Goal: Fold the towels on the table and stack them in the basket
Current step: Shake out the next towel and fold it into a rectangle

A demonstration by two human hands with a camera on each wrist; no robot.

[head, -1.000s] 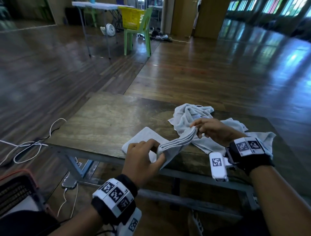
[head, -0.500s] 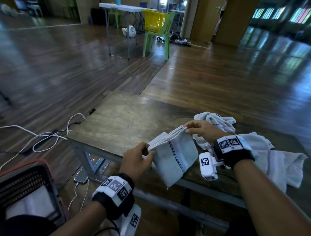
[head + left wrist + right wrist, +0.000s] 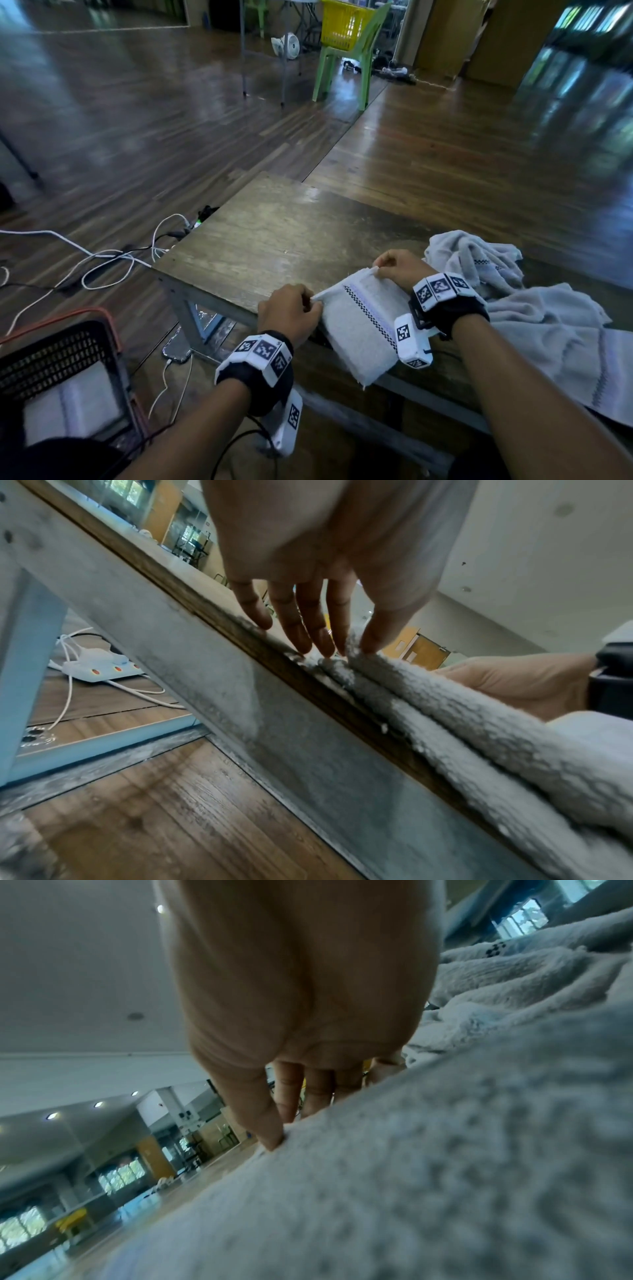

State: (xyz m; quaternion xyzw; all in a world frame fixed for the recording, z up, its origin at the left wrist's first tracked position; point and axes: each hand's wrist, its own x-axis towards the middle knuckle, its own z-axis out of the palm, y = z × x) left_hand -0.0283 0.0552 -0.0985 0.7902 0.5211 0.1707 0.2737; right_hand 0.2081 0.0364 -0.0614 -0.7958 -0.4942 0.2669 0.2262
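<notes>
A folded grey towel [image 3: 363, 325] with a black checkered stripe hangs over the near edge of the wooden table [image 3: 274, 240]. My left hand [image 3: 291, 308] pinches its near-left corner and my right hand [image 3: 397, 270] pinches its far corner. In the left wrist view the layered towel edge [image 3: 428, 696] sits under my fingertips [image 3: 369, 645] at the table rim. In the right wrist view my thumb [image 3: 267, 1131] presses into the towel [image 3: 411, 1177]. A black basket [image 3: 61, 370] with a red rim stands on the floor at lower left, holding a folded white towel [image 3: 72, 401].
A heap of unfolded grey towels [image 3: 513, 301] lies on the table to the right. White cables [image 3: 96, 267] and a power strip [image 3: 103, 666] lie on the floor left of the table; a phone [image 3: 176, 353] lies by the table leg. Far off stand a green chair [image 3: 346, 65] and yellow basket [image 3: 346, 24].
The folded towel went from held up between both hands to lying flat over the table's near edge. Both hands lowered with it, and the view turned left toward the basket.
</notes>
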